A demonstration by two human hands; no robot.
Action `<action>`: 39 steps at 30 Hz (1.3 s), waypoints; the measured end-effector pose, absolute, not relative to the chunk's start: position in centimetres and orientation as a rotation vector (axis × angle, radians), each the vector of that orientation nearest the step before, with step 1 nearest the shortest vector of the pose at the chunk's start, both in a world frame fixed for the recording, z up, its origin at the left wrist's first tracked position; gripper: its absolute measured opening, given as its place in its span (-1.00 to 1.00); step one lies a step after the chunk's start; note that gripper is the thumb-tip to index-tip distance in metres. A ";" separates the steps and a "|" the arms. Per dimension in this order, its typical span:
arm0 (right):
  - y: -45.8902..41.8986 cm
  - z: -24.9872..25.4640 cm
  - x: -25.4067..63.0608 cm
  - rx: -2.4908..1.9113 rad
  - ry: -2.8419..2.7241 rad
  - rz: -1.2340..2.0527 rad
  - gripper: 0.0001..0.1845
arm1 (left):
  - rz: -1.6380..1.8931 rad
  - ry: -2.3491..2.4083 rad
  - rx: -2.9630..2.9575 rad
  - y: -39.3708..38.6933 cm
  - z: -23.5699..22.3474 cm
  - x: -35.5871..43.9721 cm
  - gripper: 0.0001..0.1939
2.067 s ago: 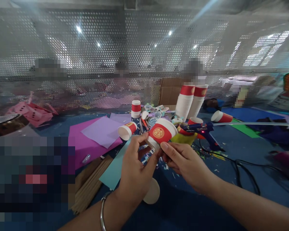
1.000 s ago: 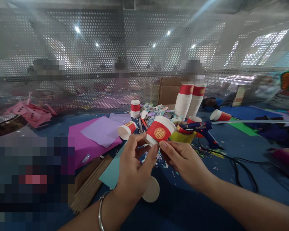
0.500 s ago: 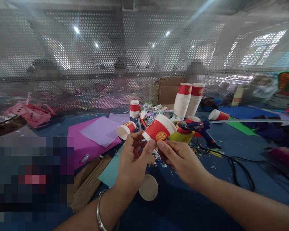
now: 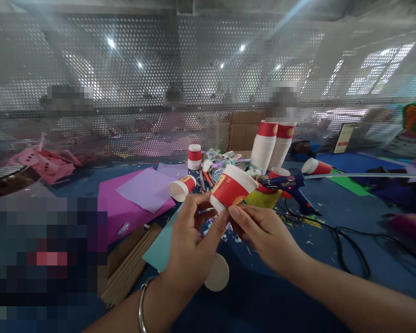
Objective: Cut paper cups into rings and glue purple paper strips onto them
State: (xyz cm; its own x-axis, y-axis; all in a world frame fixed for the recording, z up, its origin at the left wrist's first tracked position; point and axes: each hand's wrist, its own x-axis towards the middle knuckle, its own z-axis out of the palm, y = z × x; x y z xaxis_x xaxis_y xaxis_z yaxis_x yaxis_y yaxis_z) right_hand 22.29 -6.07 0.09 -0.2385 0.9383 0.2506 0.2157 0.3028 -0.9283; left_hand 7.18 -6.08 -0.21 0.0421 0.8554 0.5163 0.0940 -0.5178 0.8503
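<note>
A red and white paper cup [image 4: 234, 186] is held tilted between my two hands, above the blue table. My left hand [image 4: 197, 233] grips the cup's left side and lower edge, thumb in front. The fingers of my right hand [image 4: 260, 226] pinch the lower edge from the right, and the thumbs nearly meet there. Below my hands a pale round disc [image 4: 217, 273] lies on the table. Just behind and left, another paper cup [image 4: 182, 187] lies on its side. A blue glue gun [image 4: 291, 185] stands to the right of the held cup.
Tall cup stacks [image 4: 263, 148] rise at the back. Purple paper [image 4: 142, 189], teal paper [image 4: 161, 245] and cardboard strips [image 4: 128, 268] lie on the left. A black cable [image 4: 339, 236] loops at right. Paper scraps [image 4: 225, 229] are scattered in the middle. A perforated screen [image 4: 208, 83] stands behind.
The held cup has turned in my fingers, so its round yellow emblem has moved lower and yellow print shows on the left. Both hands stay on it.
</note>
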 end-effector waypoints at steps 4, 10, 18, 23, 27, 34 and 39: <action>-6.0 -0.1 22.3 -1.053 -1.673 1.008 -0.49 | 1.587 1.006 1.879 -6.0 -0.5 6.8 -0.72; -6.1 0.1 22.4 -1.032 -1.664 0.999 -0.50 | 1.613 1.021 1.850 -6.0 -0.6 7.0 -0.63; -6.0 0.2 22.6 -1.049 -1.654 1.018 -0.50 | 1.473 0.875 1.354 -6.2 0.8 7.6 -0.73; -6.1 0.3 22.6 -1.058 -1.688 0.971 -0.49 | 1.524 0.924 1.476 -6.3 0.8 7.3 -0.75; -6.0 0.2 22.6 -1.067 -1.679 0.988 -0.50 | 1.540 0.941 1.540 -6.4 0.3 7.4 -0.71; -5.9 0.1 22.5 -1.092 -1.668 1.037 -0.50 | 1.553 0.918 1.434 -6.2 0.3 7.5 -0.68; -5.8 0.2 22.6 -1.087 -1.669 1.043 -0.49 | 1.561 0.973 1.450 -5.9 0.1 7.1 -0.65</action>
State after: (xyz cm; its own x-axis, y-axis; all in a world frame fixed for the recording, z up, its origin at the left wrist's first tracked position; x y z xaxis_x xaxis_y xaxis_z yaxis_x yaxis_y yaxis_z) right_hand 22.55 -5.81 0.20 -0.2469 0.9452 0.2136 0.2222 0.2698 -0.9369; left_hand 7.11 -5.95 0.14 -0.0468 0.9142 0.4026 -0.0416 -0.4045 0.9136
